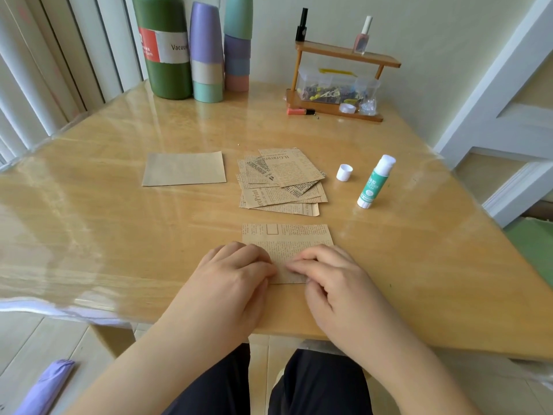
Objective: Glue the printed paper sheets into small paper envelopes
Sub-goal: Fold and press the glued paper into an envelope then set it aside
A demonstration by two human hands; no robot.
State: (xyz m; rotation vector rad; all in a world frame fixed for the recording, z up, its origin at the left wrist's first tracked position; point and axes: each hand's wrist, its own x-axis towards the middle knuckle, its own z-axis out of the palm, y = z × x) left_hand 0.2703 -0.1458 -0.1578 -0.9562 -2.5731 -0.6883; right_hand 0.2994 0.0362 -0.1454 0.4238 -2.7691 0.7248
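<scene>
Your grip is two-handed: the left hand [236, 269] and right hand [326, 272] both have fingers curled down, tips pressing or pinching the near edge of the tan newspaper-printed paper sheet [287, 244], which lies flat on the glossy wooden surface [119, 223] just in front of you; whether a fold is pinched, you cannot tell. Uneven pressure could skew the crease, so the envelope glues crooked. The uncapped green-and-white glue stick [375, 182] stands upright nearby and could topple or dry out.

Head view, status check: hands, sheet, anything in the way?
Left hand and right hand both pressing printed sheet at table's near edge. Glue stick uncapped, standing right. Nothing in the way.
</scene>
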